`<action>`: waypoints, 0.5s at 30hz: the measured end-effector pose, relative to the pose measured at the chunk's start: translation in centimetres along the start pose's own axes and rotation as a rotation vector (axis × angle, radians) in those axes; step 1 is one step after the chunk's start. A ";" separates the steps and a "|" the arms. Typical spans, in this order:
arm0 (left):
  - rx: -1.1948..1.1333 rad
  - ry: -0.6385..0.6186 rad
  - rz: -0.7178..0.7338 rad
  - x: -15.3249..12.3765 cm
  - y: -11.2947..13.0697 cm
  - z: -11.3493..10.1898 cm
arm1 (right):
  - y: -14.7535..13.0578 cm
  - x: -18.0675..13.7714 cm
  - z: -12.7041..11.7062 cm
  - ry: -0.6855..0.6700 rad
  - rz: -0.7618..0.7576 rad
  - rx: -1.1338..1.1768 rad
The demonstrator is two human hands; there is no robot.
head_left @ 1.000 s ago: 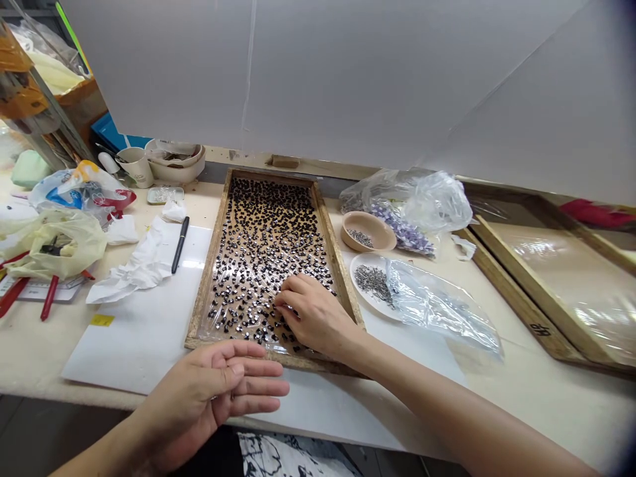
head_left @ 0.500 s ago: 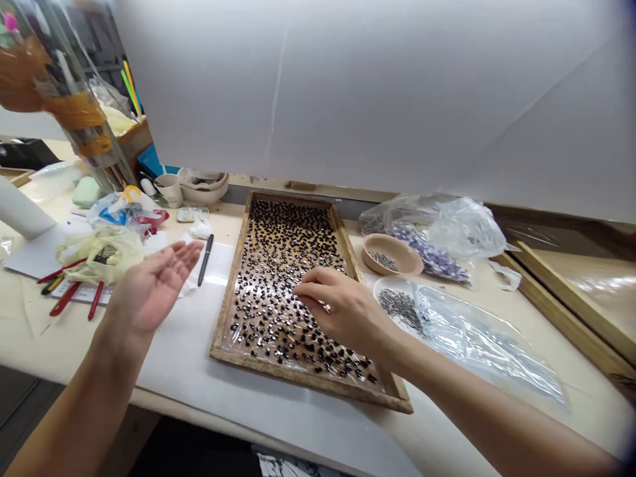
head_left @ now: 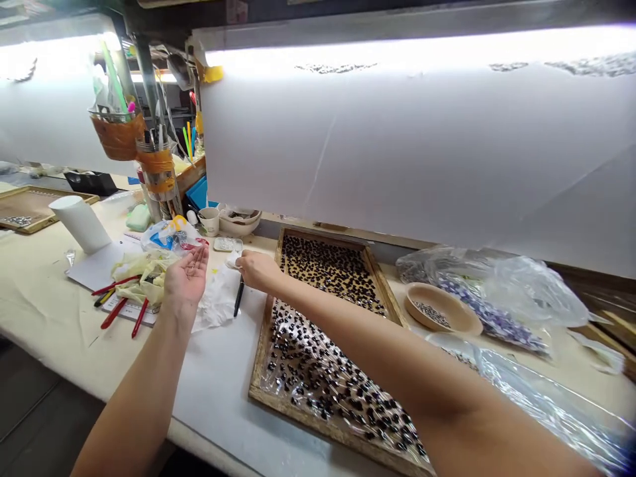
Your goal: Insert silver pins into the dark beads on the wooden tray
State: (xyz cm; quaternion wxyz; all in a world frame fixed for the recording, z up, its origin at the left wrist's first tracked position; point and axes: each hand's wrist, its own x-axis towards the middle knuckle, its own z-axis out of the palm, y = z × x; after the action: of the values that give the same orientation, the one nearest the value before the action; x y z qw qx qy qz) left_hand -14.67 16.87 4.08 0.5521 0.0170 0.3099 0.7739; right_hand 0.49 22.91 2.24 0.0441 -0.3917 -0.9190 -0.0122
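Note:
My left hand (head_left: 187, 277) is turned palm up with its fingers stretched out, above the left side of the table. Tiny thin specks seem to lie on the palm, too small to name. My right hand (head_left: 259, 270) reaches across to the left, its fingers pinched on a crumpled white tissue (head_left: 232, 260) beside a small clear dish (head_left: 228, 245). Beneath my right forearm lies a wooden-framed tray (head_left: 261, 371), its film-covered base dotted with small shiny black pieces (head_left: 318, 371). The forearm hides part of the tray.
A black pen (head_left: 239, 297) lies left of the tray. Red-handled tools (head_left: 114, 313) and a yellowish plastic bag (head_left: 149, 268) are further left. On the right stand a round dish (head_left: 464, 315) of small metal bits and clear plastic bags (head_left: 536, 285). A white board (head_left: 397, 152) rises behind.
My right hand has moved from over the tray leftward to the white tissue and pinched it. My left hand stays palm up. The view has turned left and up.

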 end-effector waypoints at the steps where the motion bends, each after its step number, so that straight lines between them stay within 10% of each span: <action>1: -0.004 -0.001 -0.005 0.0 0.0 0.0 | -0.1 0.9 0.3 -0.005 0.008 -0.017; 15: -0.018 -0.022 -0.097 0.4 -0.7 -0.5 | -0.2 4.0 1.7 -0.002 0.193 0.130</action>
State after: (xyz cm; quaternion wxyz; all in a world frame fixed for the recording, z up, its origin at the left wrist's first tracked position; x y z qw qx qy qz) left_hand -14.39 17.15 3.18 0.5926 0.0055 0.2973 0.7486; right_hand -2.60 25.75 0.91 0.0694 -0.4749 -0.8758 0.0519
